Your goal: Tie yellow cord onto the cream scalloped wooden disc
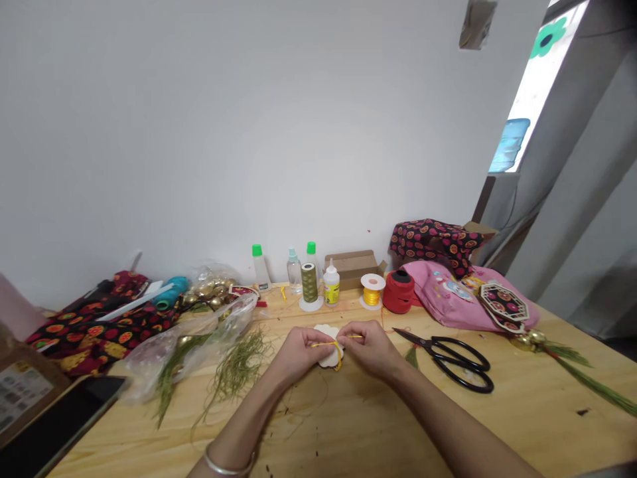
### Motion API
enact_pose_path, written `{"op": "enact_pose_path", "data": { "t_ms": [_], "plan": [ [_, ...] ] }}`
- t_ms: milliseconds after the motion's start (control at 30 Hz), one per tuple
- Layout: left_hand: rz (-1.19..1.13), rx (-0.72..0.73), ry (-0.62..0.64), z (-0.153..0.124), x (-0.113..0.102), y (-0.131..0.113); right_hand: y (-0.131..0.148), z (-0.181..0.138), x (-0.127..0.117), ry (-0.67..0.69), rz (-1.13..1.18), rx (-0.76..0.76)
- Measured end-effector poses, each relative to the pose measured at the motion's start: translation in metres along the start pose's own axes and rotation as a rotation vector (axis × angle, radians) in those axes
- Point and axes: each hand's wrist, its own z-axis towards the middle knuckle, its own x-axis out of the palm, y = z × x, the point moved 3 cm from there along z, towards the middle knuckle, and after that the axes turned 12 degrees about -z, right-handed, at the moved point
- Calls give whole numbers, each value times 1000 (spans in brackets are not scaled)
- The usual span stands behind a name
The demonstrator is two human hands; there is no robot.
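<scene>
Both hands meet at the middle of the table over a small white scallop-edged piece (326, 332). My left hand (304, 348) pinches a yellow cord (339, 362) between thumb and fingers. Part of that cord hangs in a loop across the white piece. On the other side, my right hand (367, 342) pinches a short stretch of yellow cord too. Whether either hand also grips the white piece is hidden by the fingers. To the right of my right hand lie black-handled scissors (448, 358), blades pointing left.
Behind the hands stand a glue bottle (331, 287), an olive thread spool (309, 284), a yellow cord spool (372, 292) and a red spool (398, 292). Green threads (236, 365) lie left, beside a phone (64, 425). A pink cloth bag (442, 299) bears an octagonal ornament (502, 307).
</scene>
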Motion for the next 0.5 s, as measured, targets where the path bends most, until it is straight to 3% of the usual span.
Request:
{"op": "enact_pose_path", "data": {
  "t_ms": [133, 267, 500],
  "plan": [
    [79, 15, -22, 2, 5, 2, 3, -1, 0, 0, -106, -42],
    [7, 36, 10, 2, 9, 4, 4, -1, -2, -75, -195, -55],
    [-165, -7, 26, 3, 9, 5, 2, 1, -2, -101, -100, -25]
  ]
}}
